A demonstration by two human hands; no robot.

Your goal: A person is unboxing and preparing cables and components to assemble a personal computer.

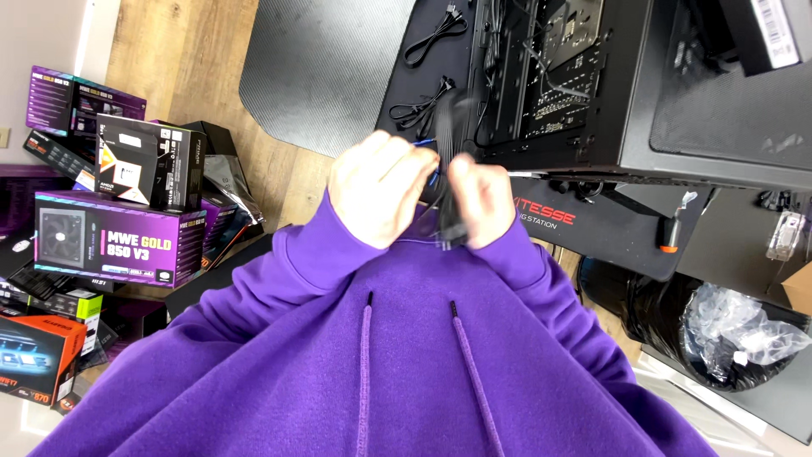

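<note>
Holding: both hands meet at the centre of the view, closed around a bundle of black cables (448, 182) held close to the chest.
Left hand: the left hand (381, 196) is curled into a loose fist on the bundle's 9 o'clock side, fingers wrapped over a blue-tipped strand.
Right hand: the right hand (482, 203) pinches the bundle from 3 o'clock, fingers shut on it; black connector ends hang below at 6 o'clock.
Cable position: the bundle rises blurred toward 12 o'clock, in front of the open black computer case (592, 85).
Case: it lies on a black desk mat (592, 224) at 1 o'clock from the hands, its interior facing up.
Loose leads: two more coiled black cables (423, 101) lie on the mat at 11 o'clock from the hands.
Floor: stacked purple and black component boxes (118, 228) sit at 9 o'clock.
Doing it well: in my judgement, gripping near the connectors and separating one strand at a time avoids tangles and bent pins.
Clothing: purple hoodie sleeves (321, 245) cover both wrists.
</note>
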